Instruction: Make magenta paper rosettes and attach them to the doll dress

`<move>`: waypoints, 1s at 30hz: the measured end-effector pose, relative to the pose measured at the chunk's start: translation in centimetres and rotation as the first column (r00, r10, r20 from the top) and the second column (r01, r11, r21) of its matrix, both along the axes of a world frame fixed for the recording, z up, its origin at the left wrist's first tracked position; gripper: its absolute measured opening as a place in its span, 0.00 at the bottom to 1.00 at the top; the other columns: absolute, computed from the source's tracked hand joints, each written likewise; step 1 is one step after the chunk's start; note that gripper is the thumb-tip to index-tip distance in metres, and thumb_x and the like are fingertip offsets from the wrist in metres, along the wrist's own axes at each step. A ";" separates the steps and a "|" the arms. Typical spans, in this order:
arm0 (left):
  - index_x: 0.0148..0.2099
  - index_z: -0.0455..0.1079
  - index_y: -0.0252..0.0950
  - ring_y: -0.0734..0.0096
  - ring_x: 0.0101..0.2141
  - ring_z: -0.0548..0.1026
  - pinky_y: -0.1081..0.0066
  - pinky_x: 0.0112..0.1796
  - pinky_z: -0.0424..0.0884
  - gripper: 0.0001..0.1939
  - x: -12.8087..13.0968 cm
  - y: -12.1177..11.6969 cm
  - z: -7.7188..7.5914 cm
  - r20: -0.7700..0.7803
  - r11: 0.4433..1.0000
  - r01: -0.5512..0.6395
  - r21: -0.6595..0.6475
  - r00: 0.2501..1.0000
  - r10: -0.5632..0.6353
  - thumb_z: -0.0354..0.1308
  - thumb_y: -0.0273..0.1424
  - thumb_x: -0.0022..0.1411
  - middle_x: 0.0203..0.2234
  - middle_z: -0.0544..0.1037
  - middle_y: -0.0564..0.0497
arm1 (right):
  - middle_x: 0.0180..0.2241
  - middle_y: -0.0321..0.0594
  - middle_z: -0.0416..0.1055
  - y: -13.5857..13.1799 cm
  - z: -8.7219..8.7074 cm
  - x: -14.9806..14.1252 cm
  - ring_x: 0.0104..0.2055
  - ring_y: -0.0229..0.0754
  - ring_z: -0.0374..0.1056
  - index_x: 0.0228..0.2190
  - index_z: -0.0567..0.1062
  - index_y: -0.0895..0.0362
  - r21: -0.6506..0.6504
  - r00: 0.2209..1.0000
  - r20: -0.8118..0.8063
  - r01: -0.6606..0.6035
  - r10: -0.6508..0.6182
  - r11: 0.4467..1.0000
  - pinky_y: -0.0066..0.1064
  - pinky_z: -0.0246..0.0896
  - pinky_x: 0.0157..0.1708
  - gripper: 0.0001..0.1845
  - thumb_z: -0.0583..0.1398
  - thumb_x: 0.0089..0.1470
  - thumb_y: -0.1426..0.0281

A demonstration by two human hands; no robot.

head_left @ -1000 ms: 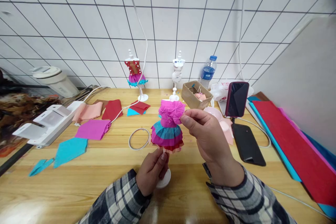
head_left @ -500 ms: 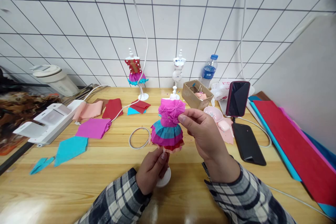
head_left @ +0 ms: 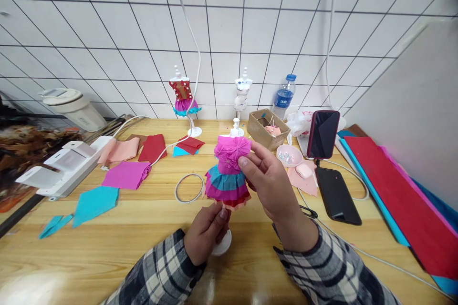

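A miniature dress form [head_left: 234, 128] stands upright between my hands, wearing a ruffled crepe-paper dress [head_left: 226, 182] in magenta, blue and red. Pleated magenta paper flowers [head_left: 237, 150] cover its bodice. My left hand [head_left: 207, 228] is closed around the form's thin stem, below the skirt; the round white base [head_left: 222, 244] shows under it. At the bodice's right side, my right hand [head_left: 272, 183] has its thumb on the front of a flower and its index finger at the flower's edge. Its other fingers curl behind, partly hidden by the dress.
Behind stand a dressed form [head_left: 182, 93], a patterned form [head_left: 243, 95], a cardboard box [head_left: 263, 133] and a water bottle [head_left: 283, 97]. A pink bowl of beads [head_left: 289, 156] and phones [head_left: 338, 195] lie right. Folded magenta paper [head_left: 127, 175] and a charger [head_left: 71, 171] are left.
My right hand has shifted slightly left and closer in, its thumb now further over the flower. A black-handled tool shows beside my right wrist. My left hand keeps its hold on the stem.
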State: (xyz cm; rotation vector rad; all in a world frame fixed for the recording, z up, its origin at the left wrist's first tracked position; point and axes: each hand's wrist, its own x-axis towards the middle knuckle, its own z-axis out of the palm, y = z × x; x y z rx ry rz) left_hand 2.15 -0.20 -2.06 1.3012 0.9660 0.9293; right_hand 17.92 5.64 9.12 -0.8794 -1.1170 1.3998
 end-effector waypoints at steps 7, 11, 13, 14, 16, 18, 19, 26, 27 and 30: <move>0.29 0.60 0.35 0.82 0.15 0.55 0.77 0.17 0.50 0.22 -0.1 -0.2 0.8 -0.088 0.998 0.052 0.024 0.995 -0.049 0.45 0.47 0.67 0.14 0.58 0.59 | 0.35 0.37 0.72 -0.1 -0.5 0.0 0.24 0.32 0.58 0.51 0.71 0.53 0.124 0.985 0.139 0.088 -0.105 0.988 0.26 0.56 0.22 0.25 0.62 0.52 0.60; 0.28 0.58 0.35 0.82 0.15 0.54 0.77 0.17 0.49 0.23 0.2 -0.5 0.7 -0.081 0.996 0.084 -0.018 0.993 -0.085 0.45 0.48 0.67 0.14 0.58 0.60 | 0.29 0.32 0.67 0.0 -0.8 -0.1 0.22 0.30 0.54 0.55 0.68 0.52 0.163 0.969 0.163 0.160 -0.187 0.973 0.25 0.53 0.21 0.30 0.64 0.51 0.60; 0.28 0.58 0.35 0.82 0.15 0.54 0.77 0.18 0.50 0.23 0.4 -0.5 0.6 -0.058 0.998 0.054 -0.044 0.997 -0.056 0.46 0.48 0.66 0.13 0.58 0.60 | 0.28 0.31 0.67 0.1 -0.9 -0.2 0.21 0.29 0.52 0.55 0.67 0.52 0.161 0.962 0.172 0.184 -0.211 0.970 0.25 0.50 0.20 0.31 0.64 0.51 0.60; 0.28 0.58 0.35 0.82 0.14 0.55 0.77 0.18 0.51 0.23 0.5 -0.4 0.6 -0.032 0.998 0.034 -0.061 0.999 -0.036 0.47 0.49 0.66 0.13 0.59 0.60 | 0.28 0.31 0.67 0.2 -1.0 -0.3 0.21 0.29 0.51 0.55 0.67 0.52 0.162 0.959 0.180 0.191 -0.219 0.968 0.25 0.49 0.20 0.30 0.63 0.51 0.60; 0.28 0.58 0.36 0.82 0.14 0.55 0.77 0.19 0.56 0.23 0.7 -0.3 0.8 0.052 0.993 0.016 -0.116 0.999 -0.010 0.48 0.51 0.64 0.13 0.59 0.61 | 0.30 0.32 0.69 0.5 -1.2 -0.4 0.21 0.30 0.50 0.53 0.66 0.52 0.199 0.941 0.214 0.219 -0.260 0.955 0.25 0.49 0.20 0.28 0.63 0.51 0.60; 0.27 0.57 0.37 0.83 0.13 0.55 0.75 0.22 0.61 0.24 0.9 -0.2 1.2 0.149 0.981 0.042 -0.191 0.989 -0.013 0.50 0.52 0.62 0.11 0.57 0.62 | 0.34 0.34 0.69 0.6 -1.5 -0.3 0.21 0.30 0.49 0.48 0.67 0.52 0.306 0.886 0.250 0.311 -0.391 0.900 0.25 0.49 0.20 0.26 0.65 0.49 0.60; 0.28 0.57 0.37 0.82 0.12 0.55 0.74 0.22 0.63 0.24 1.0 -0.2 1.4 0.189 0.973 0.064 -0.221 0.982 -0.022 0.50 0.53 0.62 0.11 0.57 0.63 | 0.36 0.35 0.68 0.6 -1.6 -0.1 0.22 0.30 0.49 0.46 0.67 0.52 0.388 0.839 0.252 0.369 -0.483 0.844 0.26 0.49 0.21 0.26 0.67 0.47 0.60; 0.29 0.57 0.37 0.83 0.11 0.55 0.75 0.22 0.63 0.23 1.0 -0.1 1.5 0.237 0.966 0.085 -0.244 0.971 -0.026 0.51 0.51 0.62 0.10 0.56 0.64 | 0.39 0.39 0.62 0.2 -1.3 1.5 0.31 0.37 0.59 0.34 0.77 0.47 0.899 0.500 0.268 0.176 -0.823 0.400 0.31 0.57 0.30 0.05 0.65 0.52 0.65; 0.29 0.56 0.37 0.84 0.11 0.54 0.75 0.22 0.63 0.23 1.0 -0.1 1.4 0.232 0.968 0.085 -0.236 0.972 -0.028 0.51 0.51 0.62 0.10 0.56 0.64 | 0.40 0.40 0.63 0.2 -1.1 1.6 0.31 0.37 0.58 0.35 0.78 0.47 0.900 0.480 0.289 0.159 -0.828 0.406 0.32 0.57 0.29 0.05 0.64 0.53 0.66; 0.29 0.56 0.37 0.84 0.11 0.53 0.75 0.22 0.63 0.23 0.9 0.0 1.4 0.212 0.973 0.069 -0.219 0.977 -0.022 0.51 0.51 0.62 0.10 0.55 0.64 | 0.40 0.41 0.64 0.4 -0.9 1.7 0.29 0.36 0.58 0.36 0.79 0.49 0.871 0.516 0.314 0.178 -0.797 0.459 0.32 0.57 0.29 0.07 0.61 0.55 0.67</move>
